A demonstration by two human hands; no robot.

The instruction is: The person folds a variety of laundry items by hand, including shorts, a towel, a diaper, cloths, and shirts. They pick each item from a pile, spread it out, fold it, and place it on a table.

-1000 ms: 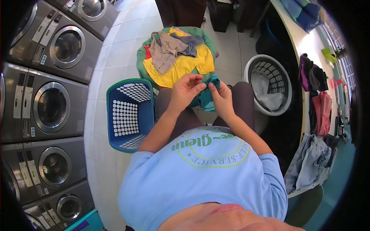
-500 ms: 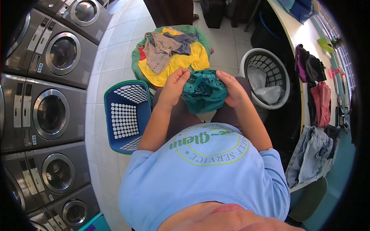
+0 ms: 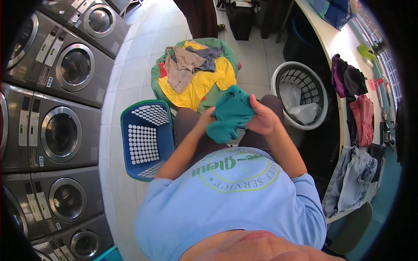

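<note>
A teal garment (image 3: 233, 114) is bunched in front of my lap, with a bit of dark print showing along its top and right edge; its kind is hard to make out. My left hand (image 3: 207, 118) grips its left side, fingers partly hidden by the fabric. At the right edge, my right hand (image 3: 264, 117) holds it with the thumb up and the fingers partly inside or behind the cloth. Just beyond lies a heap of clothes with a yellow garment (image 3: 196, 87), a taupe top (image 3: 183, 65) and a grey piece (image 3: 211, 56).
The heap sits on a green cloth-covered bundle (image 3: 156, 82). A blue basket (image 3: 143, 145) stands at my left, a grey-white basket (image 3: 322, 113) with clear plastic inside at my right. Stacked machines (image 3: 72, 104) line the left. Folded jeans (image 3: 355, 174) lie on the right-hand counter (image 3: 324, 32). Someone stands beyond the heap.
The teal garment has gone from stretched flat, print showing, to bunched with its plainer side visible. My left hand has dropped lower and behind the fabric; the right has turned, palm showing more.
</note>
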